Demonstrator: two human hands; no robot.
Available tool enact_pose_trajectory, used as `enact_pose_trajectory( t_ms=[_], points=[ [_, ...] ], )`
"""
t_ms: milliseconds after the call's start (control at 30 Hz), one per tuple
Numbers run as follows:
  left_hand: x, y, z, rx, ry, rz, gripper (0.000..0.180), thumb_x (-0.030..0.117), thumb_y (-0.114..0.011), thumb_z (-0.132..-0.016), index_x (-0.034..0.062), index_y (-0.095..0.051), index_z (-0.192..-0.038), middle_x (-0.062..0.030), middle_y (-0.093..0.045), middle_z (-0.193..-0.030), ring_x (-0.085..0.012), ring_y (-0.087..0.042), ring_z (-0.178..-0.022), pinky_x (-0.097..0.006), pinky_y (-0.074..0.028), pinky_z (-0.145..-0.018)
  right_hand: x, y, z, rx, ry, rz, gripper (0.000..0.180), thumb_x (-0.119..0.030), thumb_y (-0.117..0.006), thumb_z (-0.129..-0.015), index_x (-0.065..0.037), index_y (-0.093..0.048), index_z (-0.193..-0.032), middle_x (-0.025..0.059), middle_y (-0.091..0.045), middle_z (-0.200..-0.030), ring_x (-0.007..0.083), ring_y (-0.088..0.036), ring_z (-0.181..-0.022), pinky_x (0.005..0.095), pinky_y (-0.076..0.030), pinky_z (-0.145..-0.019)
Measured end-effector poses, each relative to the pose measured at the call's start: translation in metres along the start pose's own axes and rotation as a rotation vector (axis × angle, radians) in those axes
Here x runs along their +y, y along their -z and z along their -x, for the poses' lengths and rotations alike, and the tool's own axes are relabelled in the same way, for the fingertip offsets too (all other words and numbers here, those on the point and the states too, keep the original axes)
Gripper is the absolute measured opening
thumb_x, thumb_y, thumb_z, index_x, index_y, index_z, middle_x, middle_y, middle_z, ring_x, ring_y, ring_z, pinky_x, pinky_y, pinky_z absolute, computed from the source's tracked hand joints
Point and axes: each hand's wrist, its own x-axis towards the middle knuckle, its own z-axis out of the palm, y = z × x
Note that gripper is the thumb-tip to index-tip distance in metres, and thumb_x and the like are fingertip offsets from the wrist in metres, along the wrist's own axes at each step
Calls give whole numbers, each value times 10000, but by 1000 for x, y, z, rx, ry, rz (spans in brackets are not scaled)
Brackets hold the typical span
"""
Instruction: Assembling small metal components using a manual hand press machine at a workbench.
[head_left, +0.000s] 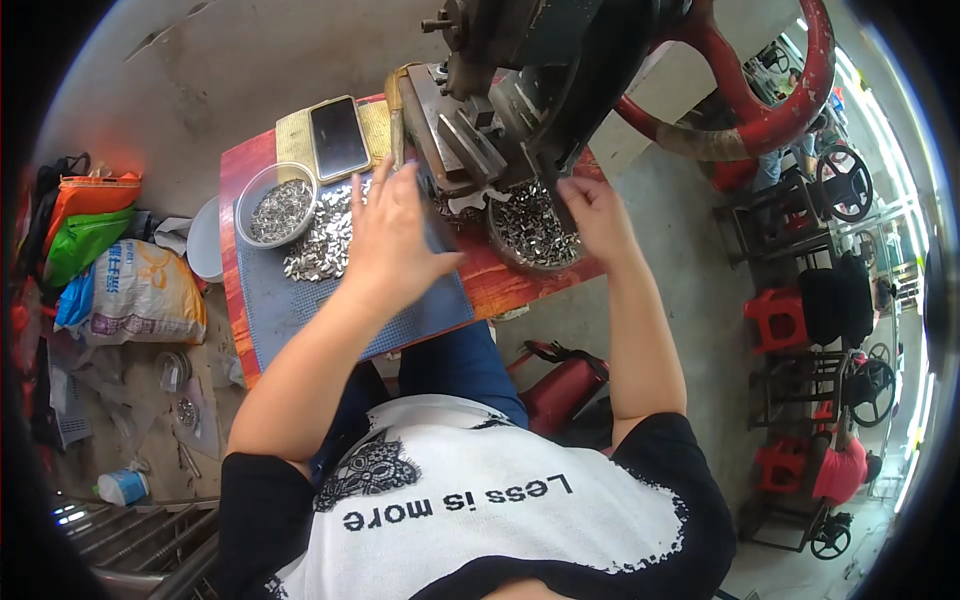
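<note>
Left hand (395,235): centre frame, fingers spread, nothing gripped, over blue mat (420,315) beside loose heap of small silver metal clips (322,240)
Right hand (598,215): right of centre, fingers curled at rim of round tray of pressed clips (530,235); grip unclear
Step, judged: feeding press; next calls for picking one clip
Clear round bowl (277,205): upper left, part full of clips
Dark metal press (500,95): top centre

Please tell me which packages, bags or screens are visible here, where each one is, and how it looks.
Phone: on the bench top, left of the press; dark, blank screen.
Printed sack: floor at left; white, orange and blue.
Green bag: above the sack.
Orange bag: above the green one.
</note>
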Motion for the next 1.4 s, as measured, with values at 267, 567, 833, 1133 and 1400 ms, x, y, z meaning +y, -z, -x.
enact_pose_trajectory(
  t_ms=[267,567,833,1133,1400],
  points=[
    [-43,-9,9,-226,-82,-203,810,471,-821,-712,7,-552,-1320,-210,-490,-1420,-344,-294,-1458,-588,-147,-1187,-25,-6,8,-222,-278,-899,264,-239,-599,-1001,10,-664,-1061,18,-665,-864,94,-573,-724,243,-463,-695],
    [-102,40,68,334,36,499,222,177,-694,-879,-5,-692,-1006,-160,-661,-1062,-317,-611,-1009,-397,-481,-881,-94,-134,61,-432,407,-75,320,-103,-727,-849,-1,-640,-1139,136,-683,-967,220,-659,-883,331,-517,-801],
    [-120,34,119,122,32,348,268,159,-795,-748,51,-692,-971,-95,-622,-981,-302,-579,-993,-412,-466,-878,-88,-179,51,-280,609,-16,214,-181,-771,-801,-35,-712,-947,136,-595,-974,314,-575,-971,412,-463,-871],
    [-118,35,118,83,50,358,212,149,-770,-777,55,-685,-948,-98,-613,-977,-305,-579,-985,-406,-461,-876,-84,-184,27,-207,601,231,133,-150,-748,-796,-42,-677,-822,115,-585,-917,306,-571,-934,409,-468,-829],
    [-110,18,77,151,2,291,124,79,-735,-777,44,-704,-892,-105,-601,-960,-307,-583,-984,-413,-481,-875,-85,-164,30,-324,468,173,166,-153,-725,-818,-4,-692,-882,110,-613,-891,280,-584,-905,365,-466,-826]
  ],
)
